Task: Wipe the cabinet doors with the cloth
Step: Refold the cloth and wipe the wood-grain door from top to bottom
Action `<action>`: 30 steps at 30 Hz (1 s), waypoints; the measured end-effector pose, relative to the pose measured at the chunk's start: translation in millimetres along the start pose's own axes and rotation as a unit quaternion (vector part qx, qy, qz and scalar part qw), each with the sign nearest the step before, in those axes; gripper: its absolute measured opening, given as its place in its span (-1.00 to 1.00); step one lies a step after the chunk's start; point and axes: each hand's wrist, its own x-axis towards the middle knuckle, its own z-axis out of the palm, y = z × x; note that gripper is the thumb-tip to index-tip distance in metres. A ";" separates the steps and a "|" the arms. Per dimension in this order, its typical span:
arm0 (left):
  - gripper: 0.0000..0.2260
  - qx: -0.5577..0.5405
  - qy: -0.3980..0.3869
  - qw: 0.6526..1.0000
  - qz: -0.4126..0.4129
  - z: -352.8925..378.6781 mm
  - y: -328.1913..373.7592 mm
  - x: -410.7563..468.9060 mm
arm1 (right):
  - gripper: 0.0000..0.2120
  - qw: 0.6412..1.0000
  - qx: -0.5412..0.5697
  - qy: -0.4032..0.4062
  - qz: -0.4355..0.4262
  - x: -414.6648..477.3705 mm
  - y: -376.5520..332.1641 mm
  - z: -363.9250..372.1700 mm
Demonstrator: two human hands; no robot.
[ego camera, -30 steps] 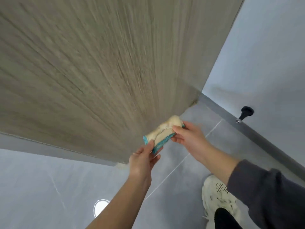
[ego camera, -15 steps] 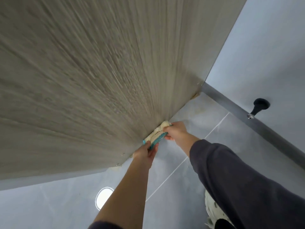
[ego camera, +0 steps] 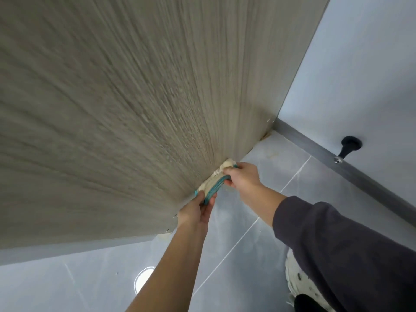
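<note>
Black doorstop (ego camera: 347, 147) sits near baseboard (ego camera: 315, 147), right of cabinet door (ego camera: 135, 109).

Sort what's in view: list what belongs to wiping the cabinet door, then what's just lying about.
In the job:
cloth, bunched, cream with a teal edge
left hand and right hand, each gripping one end of it
cabinet door, with the cloth held against its lower part

Just there:
door stopper, black, on the wall
shoe, pale
floor tiles

Grey-brown woodgrain cabinet door (ego camera: 139, 104), cream cloth (ego camera: 212, 182) — teal-edged, grey floor (ego camera: 258, 244)
</note>
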 end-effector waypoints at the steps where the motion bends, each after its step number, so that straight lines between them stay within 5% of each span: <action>1: -0.81 0.002 -0.012 1.000 0.014 0.0 3.7 -10.8 | -0.92 1.000 0.013 -0.009 -0.019 -10.4 -7.8 -2.5; 11: -0.86 -0.052 -0.148 0.973 0.167 9.5 66.8 -167.0 | -0.88 0.967 0.131 -0.074 -0.204 -162.5 -116.1 -7.7; 21: -0.89 -0.063 -0.229 0.924 0.300 15.5 91.4 -275.1 | -0.81 0.901 0.206 -0.226 -0.308 -265.3 -179.1 -26.9; 30: -0.82 0.078 -0.241 0.941 0.223 64.8 28.8 -247.5 | -0.72 0.933 0.143 -0.191 -0.268 -213.6 -166.8 -127.6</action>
